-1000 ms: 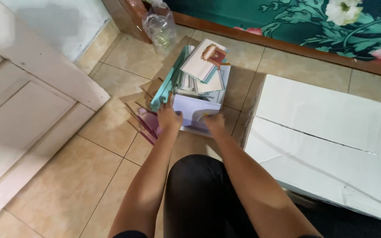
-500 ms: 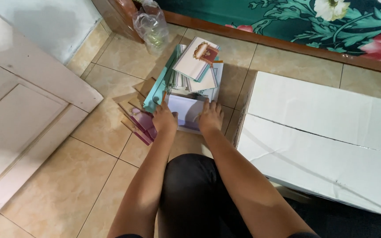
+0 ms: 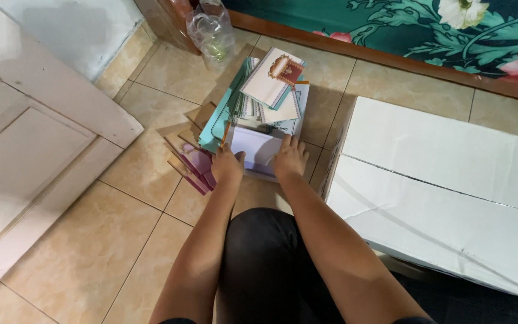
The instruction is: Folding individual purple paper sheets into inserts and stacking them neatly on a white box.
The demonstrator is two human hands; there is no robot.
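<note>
A pale purple booklet [image 3: 258,150] lying flat on the tan floor tiles [image 3: 85,252], at the near end of a messy pile of books [image 3: 265,102]. Both hands on it: left hand [image 3: 228,167] pressed at its 9 o'clock edge, fingers curled a little over the side; right hand [image 3: 290,158] at its 3 o'clock edge, fingers spread flat on the cover (gripping or only pushing down, cannot tell). At 12 o'clock from the booklet, more books in a heap, with a white card with a gold and dark red picture [image 3: 273,77] on top, tilted. At 9 o'clock from the heap, a teal folder [image 3: 220,117] standing on its side, and down at 8 o'clock some purple and brown flat pieces [image 3: 190,161] fanned out on the tiles. Far up at 12 o'clock, a clear plastic bag [image 3: 211,30] by a wooden post. At 3 o'clock, just beside the right arm, a big white box [image 3: 445,180] shut tight. At 9 o'clock, well apart, a white door [image 3: 25,150]. Along the top, a green cloth with flowers [image 3: 415,27]. At 6 o'clock, a knee in dark cloth [image 3: 265,264] between the two arms.
</note>
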